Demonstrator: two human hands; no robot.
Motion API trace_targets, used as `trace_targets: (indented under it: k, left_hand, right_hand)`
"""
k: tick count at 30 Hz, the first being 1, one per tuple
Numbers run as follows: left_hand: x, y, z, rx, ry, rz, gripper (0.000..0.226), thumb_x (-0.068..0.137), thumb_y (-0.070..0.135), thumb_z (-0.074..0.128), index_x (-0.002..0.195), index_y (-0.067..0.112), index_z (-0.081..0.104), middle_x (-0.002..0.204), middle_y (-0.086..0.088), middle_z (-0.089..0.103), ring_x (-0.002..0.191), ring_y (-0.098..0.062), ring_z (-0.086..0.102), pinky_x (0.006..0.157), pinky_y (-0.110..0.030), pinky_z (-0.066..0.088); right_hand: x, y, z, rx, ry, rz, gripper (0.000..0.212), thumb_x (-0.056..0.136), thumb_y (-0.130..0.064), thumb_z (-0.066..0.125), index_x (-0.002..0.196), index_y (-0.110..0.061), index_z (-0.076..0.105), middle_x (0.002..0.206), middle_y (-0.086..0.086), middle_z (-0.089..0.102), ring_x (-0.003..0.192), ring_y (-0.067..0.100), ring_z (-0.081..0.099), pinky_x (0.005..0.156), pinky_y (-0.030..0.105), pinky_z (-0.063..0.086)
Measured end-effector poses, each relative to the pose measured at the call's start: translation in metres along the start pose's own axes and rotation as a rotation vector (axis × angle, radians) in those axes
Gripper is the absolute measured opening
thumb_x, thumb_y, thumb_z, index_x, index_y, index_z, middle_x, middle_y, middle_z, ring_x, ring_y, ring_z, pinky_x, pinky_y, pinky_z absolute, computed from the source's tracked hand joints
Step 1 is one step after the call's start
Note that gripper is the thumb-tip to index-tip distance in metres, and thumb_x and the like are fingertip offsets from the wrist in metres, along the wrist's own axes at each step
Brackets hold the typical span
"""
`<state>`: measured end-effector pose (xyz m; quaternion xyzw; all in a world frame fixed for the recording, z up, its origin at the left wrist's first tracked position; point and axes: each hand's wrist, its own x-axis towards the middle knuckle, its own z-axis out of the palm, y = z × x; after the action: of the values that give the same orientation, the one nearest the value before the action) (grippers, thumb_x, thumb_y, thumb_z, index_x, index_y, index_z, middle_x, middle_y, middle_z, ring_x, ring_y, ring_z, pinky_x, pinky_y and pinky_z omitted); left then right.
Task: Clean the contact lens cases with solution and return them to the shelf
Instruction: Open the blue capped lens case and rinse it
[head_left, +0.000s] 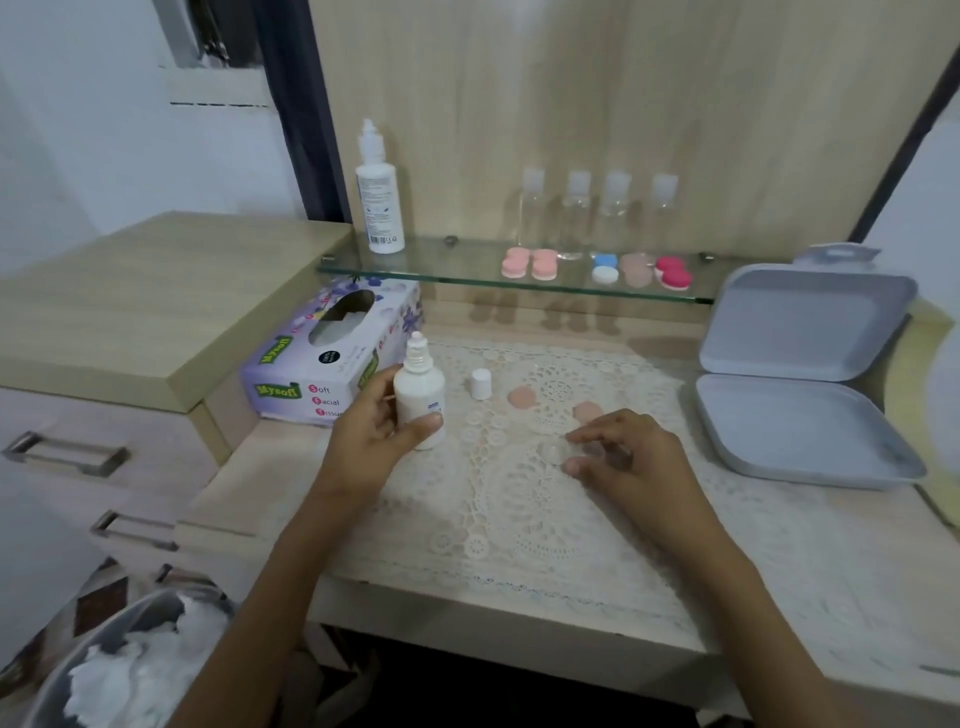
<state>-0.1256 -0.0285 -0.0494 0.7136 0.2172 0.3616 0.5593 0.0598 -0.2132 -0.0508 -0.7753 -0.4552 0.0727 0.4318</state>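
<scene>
- I counted five closed lens cases (605, 268) in a row on the glass shelf (415, 270): two pale pink, one blue and white, one beige and one deep pink.
- Behind them stood four clear travel bottles (577, 213) with pale caps, and at the shelf's left end one tall white solution bottle (380, 202).
- On the lace mat (519, 499) I saw two round beige-pink lids (521, 397) lying apart, and one small white cap (481, 383) standing just to their left.
- One tissue box (322, 364) sat at the back left of the desk and one grey hinged box (800, 374) lay open at the right.
- One bin (130, 670) holding crumpled white tissue showed at the lower left.
- My left hand (371, 439) was wrapped round one small white dropper bottle (420, 392), thumb across its front, holding it upright and uncapped over the mat's left edge.
- My right hand (626, 460) lay knuckles up on the mat, fingers curled, thumb and forefinger pinching the open lens case (554, 452).
- That case rested on the mat near its middle, just below the two lids. It looked clear and pale, with one round well showing. The rest was blurred and hidden under my fingers.
</scene>
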Motion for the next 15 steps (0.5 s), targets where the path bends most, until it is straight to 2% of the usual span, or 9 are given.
trace_targets:
  k: [2,5,7,10,12,15]
  left_hand:
    - [0.002,0.003,0.001,0.086,-0.025,0.02,0.046,0.075,0.02,0.072,0.114,0.035,0.054,0.117,0.01,0.062,0.106,-0.002,0.06,0.083,-0.015,0.048]
    - [0.006,0.01,-0.001,0.323,-0.073,0.093,0.045,0.076,0.027,0.077,0.113,0.039,0.053,0.116,0.014,0.06,0.104,0.0,0.057,0.086,-0.013,0.044]
    - [0.01,0.015,-0.004,0.534,-0.15,0.17,0.049,0.074,0.047,0.074,0.117,0.036,0.054,0.112,0.013,0.058,0.102,-0.001,0.053,0.086,-0.015,0.041]
    - [0.016,0.022,-0.004,0.799,-0.293,0.209,0.067,0.068,0.066,0.053,0.123,0.028,0.054,0.109,0.007,0.058,0.098,-0.011,0.052,0.085,-0.029,0.041]
    - [0.02,0.024,-0.001,0.934,-0.378,0.219,0.072,0.069,0.068,0.052,0.128,0.027,0.051,0.11,0.007,0.057,0.1,-0.013,0.049,0.089,-0.035,0.04]
    - [0.024,0.026,0.006,1.084,-0.484,0.209,0.066,0.082,0.051,0.064,0.138,0.025,0.043,0.121,0.005,0.054,0.11,-0.013,0.043,0.094,-0.03,0.034]
  right_hand:
    - [0.0,0.002,0.002,-0.016,0.009,-0.013,0.023,0.075,-0.026,0.078,0.097,-0.024,0.072,0.095,-0.012,0.061,0.098,0.005,0.049,0.076,0.005,0.033]
    - [0.0,0.002,0.002,-0.003,0.029,-0.021,0.022,0.075,-0.024,0.079,0.096,-0.023,0.073,0.091,-0.013,0.06,0.095,0.004,0.049,0.073,0.003,0.033]
    - [-0.001,0.003,0.003,0.0,0.038,-0.02,0.023,0.075,-0.024,0.079,0.096,-0.022,0.073,0.091,-0.012,0.06,0.095,0.004,0.049,0.072,0.002,0.032]
    - [0.0,0.004,0.003,-0.007,0.04,-0.02,0.022,0.075,-0.025,0.079,0.096,-0.023,0.073,0.092,-0.012,0.06,0.096,0.004,0.049,0.072,0.0,0.031]
    - [0.0,0.005,0.004,-0.008,0.042,-0.024,0.023,0.075,-0.025,0.079,0.097,-0.022,0.073,0.092,-0.011,0.061,0.096,0.006,0.05,0.072,0.001,0.031]
    - [0.001,0.005,0.004,-0.006,0.046,-0.021,0.024,0.075,-0.025,0.079,0.097,-0.022,0.073,0.092,-0.011,0.06,0.095,0.008,0.05,0.074,0.008,0.034]
